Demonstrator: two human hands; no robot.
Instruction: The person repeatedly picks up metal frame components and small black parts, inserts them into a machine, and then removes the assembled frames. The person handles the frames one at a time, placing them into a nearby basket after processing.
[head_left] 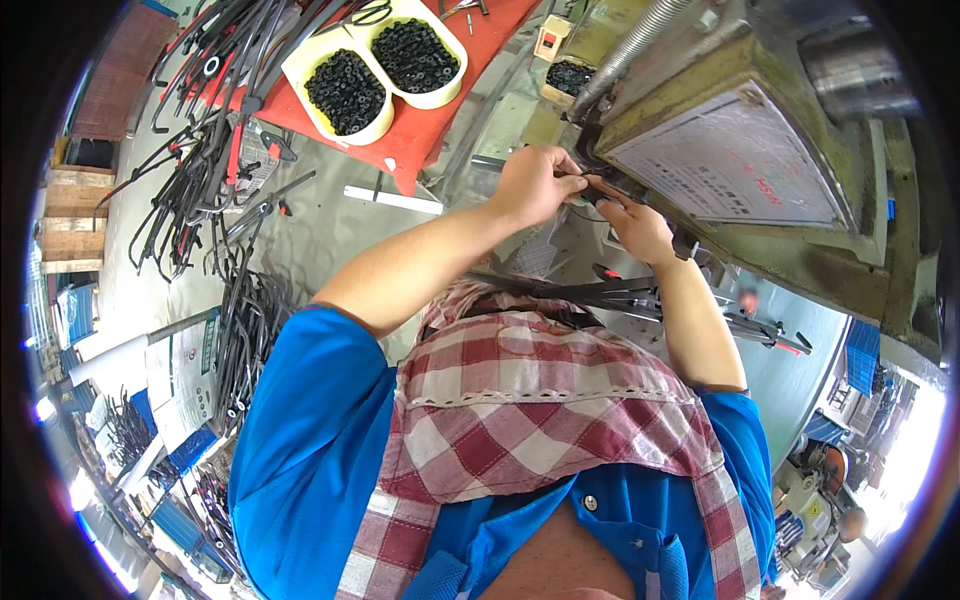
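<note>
My left hand (pixel 537 187) is closed in a pinch beside the machine's dark tooling; what its fingertips hold is too small to make out. Close by on the right, my right hand (pixel 640 228) has its fingers bent together around a small dark part that I cannot name. The fingertips of both hands nearly meet under the edge of the green machine (pixel 680 90). Across my lap, below the hands, lies a bundle of long black rods (pixel 600 292) with some red bits.
Two pale yellow tubs (pixel 376 128) of small black rings stand on a red-topped table (pixel 425 135). A small wooden box (pixel 556 97) holds more black pieces. Piles of black bent tubes (pixel 185 200) cover the left side. A ribbed metal hose (pixel 640 45) runs beside the machine.
</note>
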